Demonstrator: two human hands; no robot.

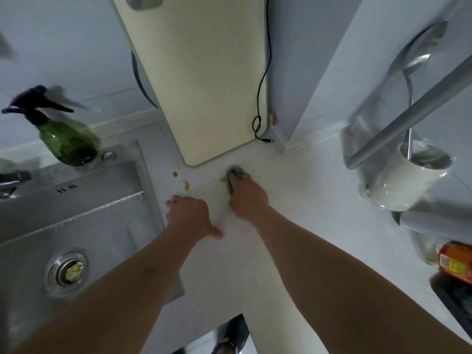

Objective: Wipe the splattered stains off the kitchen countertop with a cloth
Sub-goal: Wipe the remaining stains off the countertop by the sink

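Note:
On the white countertop (293, 200) my right hand (246, 198) grips a small grey cloth (236, 175) and presses it down just below the cutting board. Yellow-orange stains (187, 185) dot the counter left of the cloth, one spot (223, 179) right beside it and another (175, 174) farther left. My left hand (190, 217) rests on the counter near the sink's edge, knuckles up and thumb stretched out to the right, holding nothing. Most of the cloth is hidden under my fingers.
A pale green cutting board (204, 80) leans against the back wall with a black cable (260, 118) beside it. The steel sink (69, 226) lies at left, a green spray bottle (63, 136) behind it. A white utensil cup (403, 180) and orange-labelled jar (457, 259) stand right.

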